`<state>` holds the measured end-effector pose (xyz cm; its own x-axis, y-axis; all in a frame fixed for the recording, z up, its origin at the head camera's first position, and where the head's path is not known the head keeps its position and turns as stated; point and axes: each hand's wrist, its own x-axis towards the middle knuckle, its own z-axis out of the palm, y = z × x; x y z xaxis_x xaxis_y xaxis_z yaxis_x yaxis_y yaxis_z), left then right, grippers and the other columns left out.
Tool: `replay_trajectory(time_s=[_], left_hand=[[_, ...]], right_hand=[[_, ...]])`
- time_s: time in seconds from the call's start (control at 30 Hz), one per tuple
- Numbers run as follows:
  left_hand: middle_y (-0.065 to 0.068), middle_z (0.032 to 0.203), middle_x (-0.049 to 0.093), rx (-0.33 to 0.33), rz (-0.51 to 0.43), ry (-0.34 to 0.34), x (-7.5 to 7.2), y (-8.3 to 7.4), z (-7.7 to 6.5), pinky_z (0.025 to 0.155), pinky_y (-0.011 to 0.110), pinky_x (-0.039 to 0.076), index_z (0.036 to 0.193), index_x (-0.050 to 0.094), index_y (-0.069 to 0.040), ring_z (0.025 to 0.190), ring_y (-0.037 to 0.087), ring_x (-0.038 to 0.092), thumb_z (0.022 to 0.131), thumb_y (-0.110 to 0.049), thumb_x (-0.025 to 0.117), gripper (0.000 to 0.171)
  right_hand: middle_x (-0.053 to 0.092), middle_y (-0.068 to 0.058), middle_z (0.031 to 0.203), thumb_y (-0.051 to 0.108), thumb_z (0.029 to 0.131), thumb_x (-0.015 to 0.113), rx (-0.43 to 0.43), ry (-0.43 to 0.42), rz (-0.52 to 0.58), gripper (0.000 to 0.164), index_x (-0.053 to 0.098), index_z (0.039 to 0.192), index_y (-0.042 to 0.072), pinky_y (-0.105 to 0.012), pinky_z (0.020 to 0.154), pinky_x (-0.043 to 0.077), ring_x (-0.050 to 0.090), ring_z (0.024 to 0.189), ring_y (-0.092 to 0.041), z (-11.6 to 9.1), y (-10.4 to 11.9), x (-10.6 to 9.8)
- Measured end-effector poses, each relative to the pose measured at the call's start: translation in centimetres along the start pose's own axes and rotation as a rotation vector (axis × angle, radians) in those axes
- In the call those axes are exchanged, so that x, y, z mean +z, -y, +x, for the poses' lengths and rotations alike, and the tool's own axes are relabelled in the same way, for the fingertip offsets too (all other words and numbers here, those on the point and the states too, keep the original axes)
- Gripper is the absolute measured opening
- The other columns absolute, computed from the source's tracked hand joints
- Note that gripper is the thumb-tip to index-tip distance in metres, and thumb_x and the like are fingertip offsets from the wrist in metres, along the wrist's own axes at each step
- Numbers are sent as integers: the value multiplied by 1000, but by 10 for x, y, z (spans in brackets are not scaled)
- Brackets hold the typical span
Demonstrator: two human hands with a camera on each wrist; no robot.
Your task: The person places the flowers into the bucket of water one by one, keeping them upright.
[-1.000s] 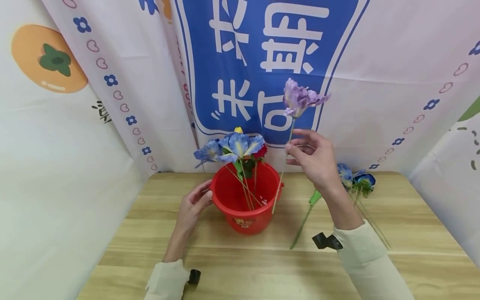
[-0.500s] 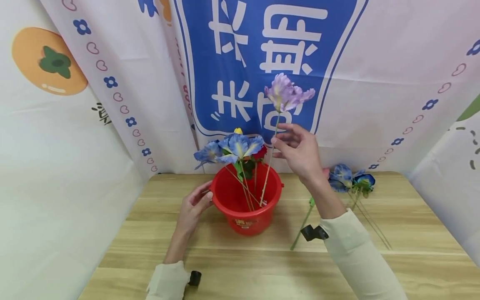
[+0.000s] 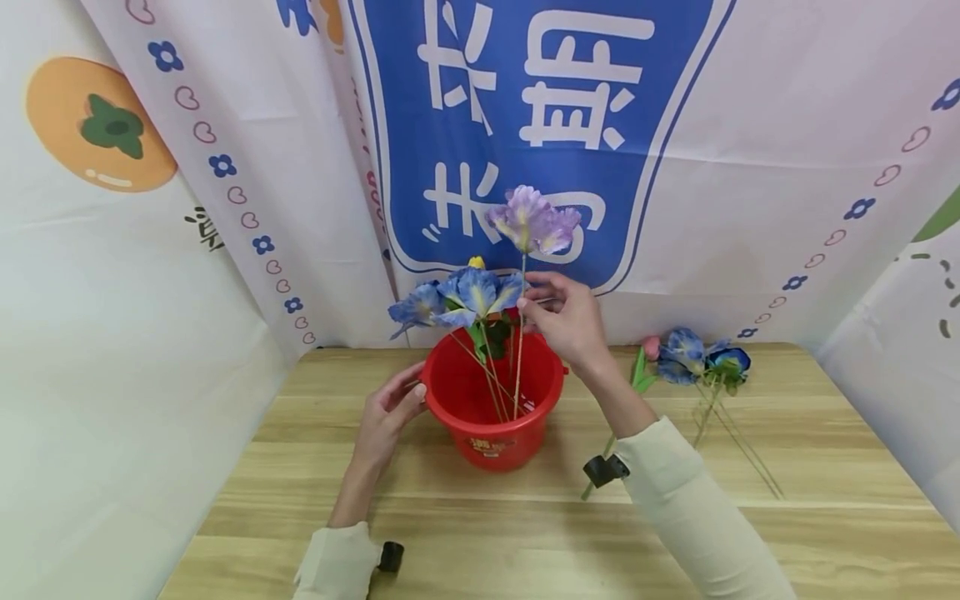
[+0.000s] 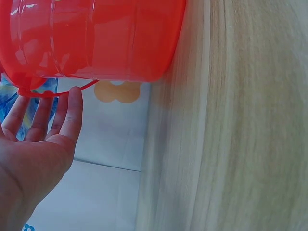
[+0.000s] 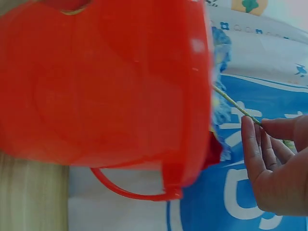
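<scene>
My right hand (image 3: 567,323) pinches the thin stem of a purple artificial flower (image 3: 534,223) between thumb and fingers. The bloom stands upright, and the stem's lower end is inside a red plastic bucket (image 3: 495,447). In the right wrist view the pinched stem (image 5: 234,103) slants out past the bucket's rim. Blue flowers (image 3: 477,293), a yellow bloom (image 3: 476,262) and a red flower (image 5: 213,150) lean at the bucket's back. My left hand (image 3: 384,421) rests against the bucket's left side, thumb at the rim. Its outstretched fingers touch the bucket's handle (image 4: 48,94) in the left wrist view.
On the wooden table (image 3: 480,533), right of the bucket, lie a blue flower (image 3: 682,354), a dark blue rose (image 3: 729,364) and a pink tulip (image 3: 651,347). My right forearm crosses over the tulip's stem. A printed cloth (image 3: 750,208) hangs behind the table.
My right hand has moved left with the purple flower, from beside the bucket to over it, then lowered it, so the stem's end went inside. The left hand and bucket have stayed put.
</scene>
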<state>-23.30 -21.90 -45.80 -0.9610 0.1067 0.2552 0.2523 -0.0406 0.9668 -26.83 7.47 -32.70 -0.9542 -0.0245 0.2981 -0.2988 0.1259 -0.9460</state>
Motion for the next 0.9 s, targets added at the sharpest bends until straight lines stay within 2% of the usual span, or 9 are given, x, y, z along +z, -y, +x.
replay_trajectory(time_s=[0.03,0.13,0.3,0.47,0.73,0.9], left_hand=[[13,140,67,3,-4,-1,0,0,0,95,27,65,153,53,5,116,9,72,108,-8,62,48],[13,138,67,10,-8,-5,0,1,2,95,27,65,152,53,6,116,11,72,108,-7,62,48],[17,141,66,7,0,-8,1,0,3,95,27,65,152,54,6,117,12,73,108,-8,62,47],[20,143,65,1,12,-7,1,1,3,95,27,65,152,54,5,116,11,73,108,-9,62,47],[6,137,69,-11,1,-13,2,0,0,95,28,65,152,55,3,115,8,73,107,-10,64,47],[11,140,68,-16,0,-12,2,-1,-1,95,28,65,153,55,2,115,9,72,107,-9,63,47]], right_hand=[[73,-23,112,3,100,73,4,0,-2,39,68,138,-2,-35,72,69,76,86,-29,0,-2,2],[74,-22,111,2,100,74,18,-6,-9,38,68,137,0,-43,76,70,77,94,-35,1,-7,7],[76,-24,110,1,98,74,32,-17,-24,35,70,133,-2,-50,79,69,77,95,-39,2,-14,17],[76,-23,110,0,98,73,46,-3,-62,35,71,132,0,-45,75,69,78,93,-34,0,-22,26],[78,-24,106,-4,96,69,72,30,-100,32,73,127,-3,-43,70,70,79,89,-38,2,-31,40],[79,-20,101,-1,96,70,90,49,-170,29,74,125,0,-40,68,69,79,86,-38,2,-35,47]])
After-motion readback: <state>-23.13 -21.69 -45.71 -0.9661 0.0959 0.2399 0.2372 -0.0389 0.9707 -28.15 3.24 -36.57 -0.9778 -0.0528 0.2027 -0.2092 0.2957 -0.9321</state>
